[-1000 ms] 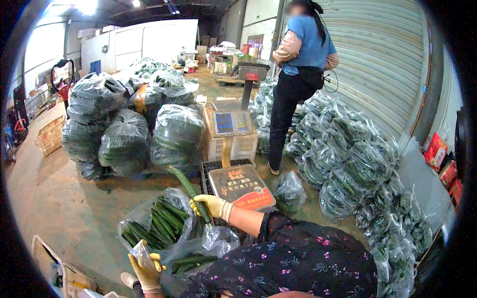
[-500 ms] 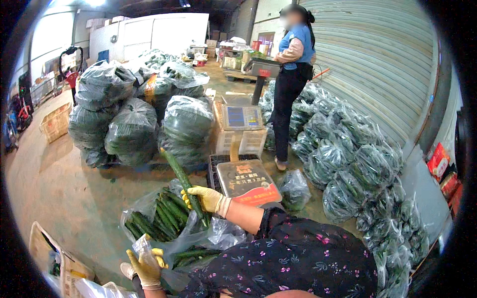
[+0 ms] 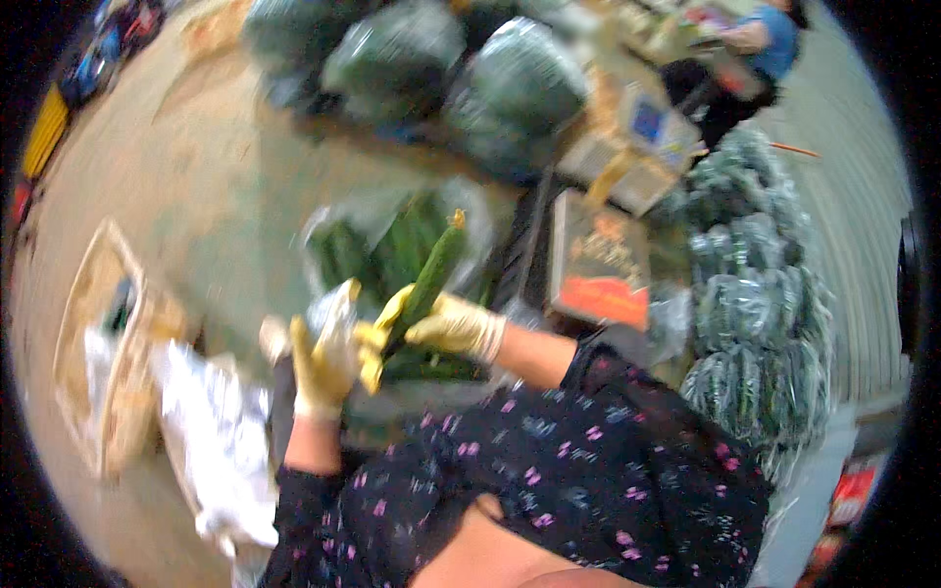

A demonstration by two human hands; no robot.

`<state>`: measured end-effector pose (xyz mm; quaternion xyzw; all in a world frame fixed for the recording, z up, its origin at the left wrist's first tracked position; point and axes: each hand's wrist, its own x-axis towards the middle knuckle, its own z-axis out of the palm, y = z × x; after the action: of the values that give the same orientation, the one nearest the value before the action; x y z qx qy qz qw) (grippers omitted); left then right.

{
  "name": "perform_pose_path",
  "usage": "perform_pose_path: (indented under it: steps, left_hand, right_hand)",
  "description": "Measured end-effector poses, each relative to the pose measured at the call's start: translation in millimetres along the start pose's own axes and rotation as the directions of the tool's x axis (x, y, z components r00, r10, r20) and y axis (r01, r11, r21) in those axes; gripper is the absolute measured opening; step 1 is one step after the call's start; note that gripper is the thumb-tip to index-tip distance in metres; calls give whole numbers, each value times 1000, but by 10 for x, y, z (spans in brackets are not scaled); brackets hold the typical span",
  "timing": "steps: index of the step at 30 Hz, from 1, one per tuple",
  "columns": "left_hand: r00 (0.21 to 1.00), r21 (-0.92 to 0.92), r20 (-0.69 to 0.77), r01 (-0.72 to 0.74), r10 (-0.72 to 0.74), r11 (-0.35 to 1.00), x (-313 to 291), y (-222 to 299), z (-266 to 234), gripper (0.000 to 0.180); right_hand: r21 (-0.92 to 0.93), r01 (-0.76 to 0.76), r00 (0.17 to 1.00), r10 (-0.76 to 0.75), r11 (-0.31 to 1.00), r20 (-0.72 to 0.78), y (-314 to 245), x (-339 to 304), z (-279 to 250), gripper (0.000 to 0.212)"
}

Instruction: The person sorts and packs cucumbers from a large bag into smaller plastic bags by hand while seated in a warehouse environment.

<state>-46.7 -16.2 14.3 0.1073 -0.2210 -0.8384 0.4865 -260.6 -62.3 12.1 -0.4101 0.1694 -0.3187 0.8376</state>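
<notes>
A long green cucumber (image 3: 431, 269) is gripped in my right hand (image 3: 451, 325), which wears a yellowish glove. It slants, its upper end pointing away to the right and its lower end close to the fingers of my left hand (image 3: 325, 367). That gloved left hand is closed on a crumpled clear plastic bag (image 3: 335, 312); motion blurs its fingers. Just beyond both hands, an open clear bag holds several cucumbers (image 3: 400, 245). More cucumbers (image 3: 431, 367) lie beneath my right hand, partly hidden by it.
Right of the open bag stands a platform scale (image 3: 600, 260) with a dark and red top. Large filled bags (image 3: 397, 64) are piled at the back. Bagged cucumbers (image 3: 750, 304) line the right side. A beige crate (image 3: 137, 304) and white plastic sheeting (image 3: 216, 431) lie left. Another person (image 3: 774, 49) is far right.
My view has tilted down and turned. My right hand has brought the cucumber closer to my left hand, which still holds the clear plastic bag.
</notes>
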Motion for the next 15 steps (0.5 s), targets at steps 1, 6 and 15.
perform_pose_path:
  steps: [1,6,15]
  left_hand:
    - [1000,58,-6,-20,20,998,-8,38,-10,94]
    - [998,17,-47,-29,29,999,-141,148,-56,101]
    - [997,-137,34,70,-66,988,-192,127,-57,104]
  right_hand:
    - [14,-88,996,88,996,-28,175,-2,-77,41]
    - [-844,-374,925,223,385,-309,1030,-180,-793,43]
    - [-529,-597,733,678,603,-56,-79,87,-680,41]
